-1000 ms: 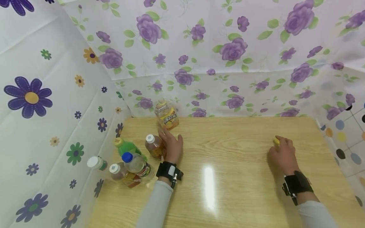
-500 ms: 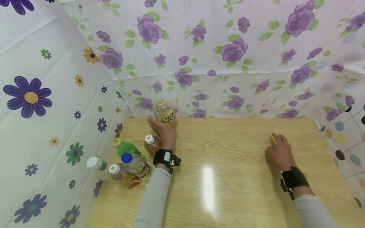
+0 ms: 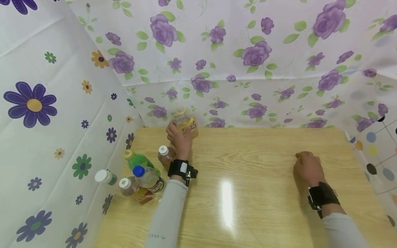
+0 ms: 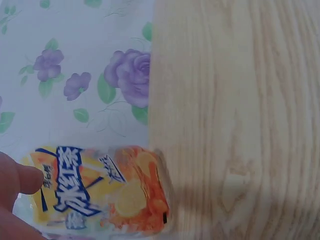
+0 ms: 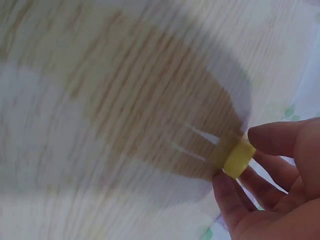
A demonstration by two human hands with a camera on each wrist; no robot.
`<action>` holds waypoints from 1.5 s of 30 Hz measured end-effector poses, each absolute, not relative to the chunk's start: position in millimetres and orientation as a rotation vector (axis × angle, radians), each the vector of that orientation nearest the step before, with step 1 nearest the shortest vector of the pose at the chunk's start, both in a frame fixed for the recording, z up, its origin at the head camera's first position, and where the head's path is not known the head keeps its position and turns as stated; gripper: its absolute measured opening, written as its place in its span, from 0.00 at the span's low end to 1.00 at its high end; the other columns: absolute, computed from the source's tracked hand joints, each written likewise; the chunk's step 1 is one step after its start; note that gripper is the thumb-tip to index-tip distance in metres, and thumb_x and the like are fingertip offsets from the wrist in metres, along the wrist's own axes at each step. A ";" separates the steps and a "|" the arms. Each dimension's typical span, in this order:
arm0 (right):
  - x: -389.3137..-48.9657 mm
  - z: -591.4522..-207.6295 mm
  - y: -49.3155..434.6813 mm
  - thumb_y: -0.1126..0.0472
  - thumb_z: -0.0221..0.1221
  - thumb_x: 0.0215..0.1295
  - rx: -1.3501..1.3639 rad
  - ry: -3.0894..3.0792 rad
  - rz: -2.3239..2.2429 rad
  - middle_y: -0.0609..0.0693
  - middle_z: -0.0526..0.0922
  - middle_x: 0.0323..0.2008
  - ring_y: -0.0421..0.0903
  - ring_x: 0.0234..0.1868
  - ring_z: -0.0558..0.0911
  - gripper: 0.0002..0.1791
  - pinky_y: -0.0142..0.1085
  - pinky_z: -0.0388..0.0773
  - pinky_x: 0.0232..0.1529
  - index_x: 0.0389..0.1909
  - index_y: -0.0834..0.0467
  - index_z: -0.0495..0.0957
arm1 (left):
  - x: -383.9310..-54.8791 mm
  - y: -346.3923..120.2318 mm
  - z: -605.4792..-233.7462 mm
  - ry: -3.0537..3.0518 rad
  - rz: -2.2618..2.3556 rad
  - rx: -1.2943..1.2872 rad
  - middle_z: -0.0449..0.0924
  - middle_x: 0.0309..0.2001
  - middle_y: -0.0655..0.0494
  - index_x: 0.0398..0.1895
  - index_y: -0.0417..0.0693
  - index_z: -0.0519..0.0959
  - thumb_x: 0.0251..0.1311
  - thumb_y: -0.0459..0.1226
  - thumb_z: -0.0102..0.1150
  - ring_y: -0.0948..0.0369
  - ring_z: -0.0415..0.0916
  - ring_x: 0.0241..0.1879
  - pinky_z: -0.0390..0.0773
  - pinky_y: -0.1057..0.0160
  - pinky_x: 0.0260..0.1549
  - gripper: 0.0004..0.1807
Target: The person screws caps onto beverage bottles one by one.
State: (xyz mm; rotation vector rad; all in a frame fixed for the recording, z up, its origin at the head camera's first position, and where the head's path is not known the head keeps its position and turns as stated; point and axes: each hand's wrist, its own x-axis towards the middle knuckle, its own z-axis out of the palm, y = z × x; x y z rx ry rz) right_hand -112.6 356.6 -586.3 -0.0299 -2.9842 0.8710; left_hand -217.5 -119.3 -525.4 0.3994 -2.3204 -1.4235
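Note:
At the back left of the table, my left hand grips a clear plastic bottle with a yellow label. The thumb lies against the label, which shows orange fruit, in the left wrist view. Far to the right, my right hand pinches a small yellow bottle cap between thumb and fingertips, close over the wood. A white-capped bottle of brown drink stands just left of my left wrist, partly hidden by the hand.
On the left stand a green bottle with a yellow cap, a blue-capped bottle, another white-capped bottle and a small white-lidded container. Flowered cloth hangs along the back edge of the wooden table.
My left hand has moved from beside the brown-drink bottle to the yellow-labelled bottle at the back and taken hold of it; that bottle has shifted slightly right. The right hand stays nearly in place.

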 end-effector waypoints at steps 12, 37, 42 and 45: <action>-107.6 -588.8 364.9 0.74 0.57 0.69 -0.013 -2.923 0.848 0.82 0.73 0.55 0.81 0.55 0.72 0.16 0.74 0.69 0.54 0.54 0.75 0.79 | -222.7 -118.1 -525.6 -2.309 -1.529 0.220 0.56 0.78 0.36 0.74 0.38 0.60 0.71 0.41 0.70 0.43 0.55 0.77 0.59 0.46 0.74 0.38; -101.5 -588.9 353.1 0.70 0.61 0.71 -0.204 -2.896 0.962 0.78 0.75 0.49 0.74 0.49 0.76 0.16 0.68 0.72 0.50 0.54 0.76 0.75 | -197.9 -103.9 -530.2 -2.529 -1.830 0.082 0.69 0.72 0.45 0.79 0.56 0.59 0.60 0.43 0.77 0.49 0.75 0.60 0.80 0.48 0.54 0.48; -100.4 -589.3 352.3 0.69 0.61 0.73 -0.277 -2.899 0.986 0.76 0.74 0.48 0.72 0.47 0.75 0.16 0.65 0.73 0.46 0.54 0.74 0.72 | -182.0 -91.0 -536.5 -2.502 -1.921 -0.013 0.72 0.68 0.43 0.79 0.55 0.60 0.58 0.39 0.77 0.47 0.77 0.57 0.83 0.49 0.48 0.48; -98.2 -591.7 350.1 0.69 0.61 0.74 -0.312 -2.897 0.997 0.76 0.74 0.48 0.71 0.47 0.75 0.16 0.64 0.75 0.45 0.55 0.74 0.71 | -165.8 -82.4 -543.7 -2.520 -1.936 -0.081 0.69 0.73 0.45 0.80 0.57 0.60 0.59 0.39 0.77 0.47 0.76 0.60 0.83 0.48 0.51 0.48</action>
